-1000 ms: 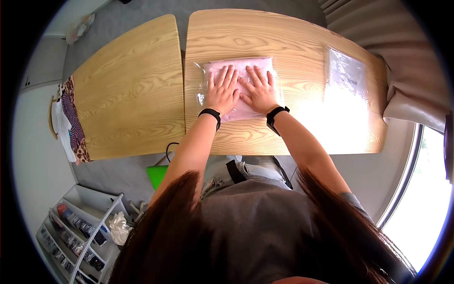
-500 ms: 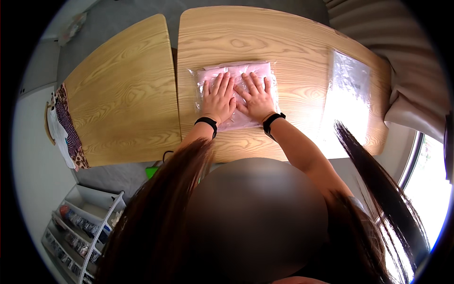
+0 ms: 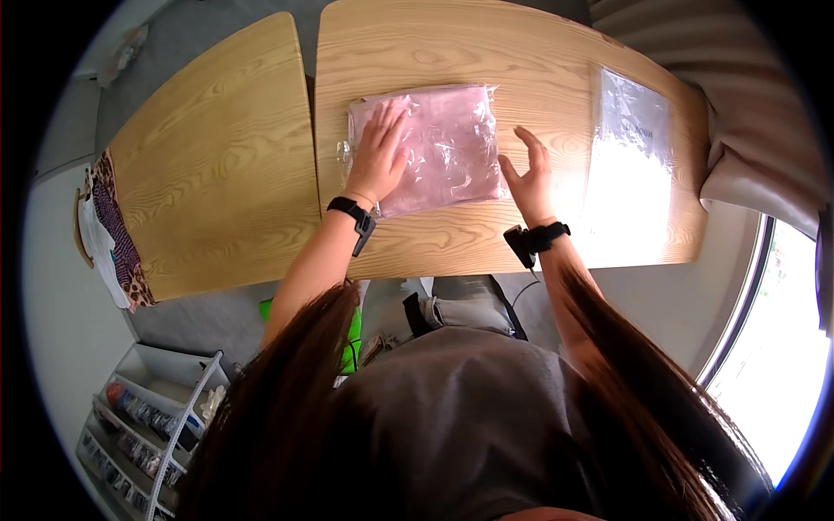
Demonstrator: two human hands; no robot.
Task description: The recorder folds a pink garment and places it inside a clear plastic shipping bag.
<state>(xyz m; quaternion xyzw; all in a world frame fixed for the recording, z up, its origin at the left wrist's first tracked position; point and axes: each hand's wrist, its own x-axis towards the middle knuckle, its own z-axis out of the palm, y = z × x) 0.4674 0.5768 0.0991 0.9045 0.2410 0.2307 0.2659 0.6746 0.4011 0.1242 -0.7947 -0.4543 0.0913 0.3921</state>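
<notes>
A folded pink cloth item in a clear plastic bag (image 3: 447, 152) lies flat on the wooden table (image 3: 408, 52). My left hand (image 3: 377, 161) rests on the left part of the bag, fingers stretched out and pointing away from me. Just off the bag's right edge is my right hand (image 3: 530, 178), raised a little, its thumb and fingers apart with nothing between them. Each wrist wears a black band, and the right one carries a small black device (image 3: 521, 247).
Toward the table's right end lies a flat clear plastic bag (image 3: 632, 156), glaring in the light. A second wooden table (image 3: 217, 165) stands to the left, with clothes on a hanger (image 3: 109, 234) at its far end. Below left is a divided storage rack (image 3: 156, 417).
Both hands were pressed flat on the bagged cloth. The right hand has lifted off and moved right, past the bag's edge; the left has shifted left and stays on it.
</notes>
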